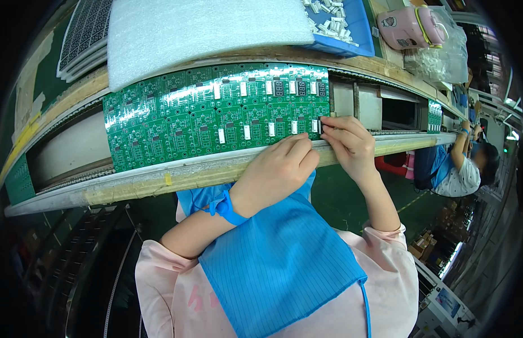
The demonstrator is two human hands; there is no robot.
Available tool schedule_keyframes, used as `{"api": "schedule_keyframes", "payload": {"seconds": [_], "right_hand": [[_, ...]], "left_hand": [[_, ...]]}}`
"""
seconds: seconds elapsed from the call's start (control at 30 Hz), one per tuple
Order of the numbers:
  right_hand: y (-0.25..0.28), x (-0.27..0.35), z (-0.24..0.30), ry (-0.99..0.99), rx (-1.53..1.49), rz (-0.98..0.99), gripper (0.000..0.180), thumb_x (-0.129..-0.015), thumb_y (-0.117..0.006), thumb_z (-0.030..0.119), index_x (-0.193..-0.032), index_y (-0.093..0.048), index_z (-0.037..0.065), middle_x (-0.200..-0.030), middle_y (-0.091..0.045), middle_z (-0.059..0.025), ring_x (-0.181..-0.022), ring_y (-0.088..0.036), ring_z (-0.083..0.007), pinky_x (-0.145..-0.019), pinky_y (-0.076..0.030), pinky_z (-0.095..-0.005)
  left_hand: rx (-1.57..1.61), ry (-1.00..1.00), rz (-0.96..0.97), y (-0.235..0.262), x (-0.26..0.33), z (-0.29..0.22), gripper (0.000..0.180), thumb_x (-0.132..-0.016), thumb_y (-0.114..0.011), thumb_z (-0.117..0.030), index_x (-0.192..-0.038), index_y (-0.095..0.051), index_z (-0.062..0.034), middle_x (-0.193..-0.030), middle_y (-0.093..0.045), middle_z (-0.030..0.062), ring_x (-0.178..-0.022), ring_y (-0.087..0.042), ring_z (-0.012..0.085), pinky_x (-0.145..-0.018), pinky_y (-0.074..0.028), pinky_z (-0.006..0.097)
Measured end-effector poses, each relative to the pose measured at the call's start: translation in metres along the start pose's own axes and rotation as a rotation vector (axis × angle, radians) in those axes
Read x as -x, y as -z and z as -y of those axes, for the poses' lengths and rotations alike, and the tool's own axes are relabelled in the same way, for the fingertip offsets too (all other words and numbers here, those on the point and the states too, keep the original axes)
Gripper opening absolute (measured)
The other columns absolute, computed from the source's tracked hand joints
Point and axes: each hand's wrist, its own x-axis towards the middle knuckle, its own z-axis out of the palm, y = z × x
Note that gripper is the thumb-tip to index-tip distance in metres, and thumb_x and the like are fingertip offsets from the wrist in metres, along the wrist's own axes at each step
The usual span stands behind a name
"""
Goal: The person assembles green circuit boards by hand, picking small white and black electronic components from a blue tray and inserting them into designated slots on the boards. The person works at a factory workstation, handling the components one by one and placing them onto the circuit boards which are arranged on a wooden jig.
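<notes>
A large green circuit board panel [188, 121] lies on the conveyor rails, with several white connectors [247, 132] standing on it. Three dark digit displays [300, 88] sit in its far row toward the right end. At the near right corner, my right hand [351, 145] pinches a small dark digit display [320, 125] edge-on between thumb and forefinger, right beside a white connector. Just left of it, my left hand [284, 169] is curled at the panel's near edge, fingers pressed together; what they hold, if anything, is hidden. A blue strap circles the left wrist.
Beyond the panel lie a white foam sheet [205, 28] and a blue bin [351, 47] of white connectors. A pink jug [405, 28] and clear plastic bags [439, 62] stand at the far right. Another person [456, 169] works farther down the line.
</notes>
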Motion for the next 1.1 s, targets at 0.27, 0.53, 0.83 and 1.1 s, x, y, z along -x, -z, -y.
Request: {"api": "schedule_keyframes", "payload": {"seconds": [0.27,0.53,0.83,1.1], "right_hand": [[-0.003,0.001,-0.002,0.024,0.032,-0.012,0.019,-0.073,-0.078,-0.005,-0.09,-0.072,-0.003,-0.107,-0.073,-0.0125,-0.093,-0.068,-0.0298,-0.079,-0.056,-0.0384],[0.018,-0.02,0.011,0.113,0.145,0.177,0.017,-0.072,-0.076,-0.003,-0.089,-0.072,-0.002,-0.106,-0.072,-0.0129,-0.092,-0.066,-0.0306,-0.077,-0.056,-0.0388],[0.022,-0.024,0.006,0.164,0.181,0.289,0.007,-0.074,-0.073,-0.002,-0.081,-0.069,-0.004,-0.1,-0.067,-0.0119,-0.09,-0.062,-0.0286,-0.073,-0.055,-0.0392],[0.025,-0.024,0.013,0.135,0.218,0.251,0.008,-0.078,-0.074,0.003,-0.076,-0.069,-0.002,-0.101,-0.066,-0.009,-0.09,-0.061,-0.0272,-0.074,-0.054,-0.0387]], "left_hand": [[0.015,0.032,-0.006,0.001,0.0,-0.001,0.017,-0.082,-0.068,-0.005,-0.094,-0.058,0.0015,-0.109,-0.061,0.0178,-0.103,-0.067,0.0333,-0.086,-0.058,0.039],[0.015,0.048,0.013,0.002,0.0,-0.002,0.018,-0.082,-0.069,-0.005,-0.095,-0.058,0.0008,-0.112,-0.061,0.0177,-0.1,-0.067,0.0326,-0.084,-0.058,0.039],[0.015,0.071,0.038,0.002,-0.002,-0.003,0.018,-0.083,-0.07,-0.006,-0.094,-0.058,-0.0005,-0.109,-0.061,0.0169,-0.098,-0.067,0.0314,-0.082,-0.058,0.039],[0.049,0.089,0.052,0.003,0.0,-0.002,0.016,-0.085,-0.071,-0.006,-0.095,-0.059,-0.001,-0.107,-0.062,0.0145,-0.1,-0.068,0.0315,-0.082,-0.058,0.039]]}}
